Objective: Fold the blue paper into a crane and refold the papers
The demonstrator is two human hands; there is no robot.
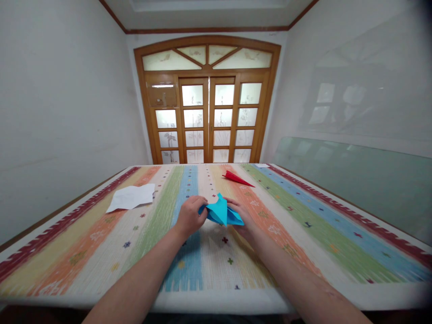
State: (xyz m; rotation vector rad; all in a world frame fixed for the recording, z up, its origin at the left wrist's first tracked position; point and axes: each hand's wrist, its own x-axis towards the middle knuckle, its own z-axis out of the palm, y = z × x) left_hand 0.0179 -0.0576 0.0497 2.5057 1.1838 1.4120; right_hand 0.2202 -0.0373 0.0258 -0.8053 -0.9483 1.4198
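Between my two hands is a piece of folded blue paper (219, 210), with several creased flaps and pointed corners, held just above the table. My left hand (192, 213) pinches its left edge between thumb and fingers. On the other side, my right hand (243, 218) grips the paper from behind and to the right; most of those fingers are hidden by it. Farther off, a red folded paper (237, 178), long and pointed like a paper plane, lies on the tablecloth.
A striped, multicoloured tablecloth (151, 238) covers the table. White paper sheet (131, 197) lies creased at the left; a small white piece (262, 165) is at the far edge. Beyond stand wooden glass-paned doors (208, 121). A pale green panel (364, 180) runs along the right wall.
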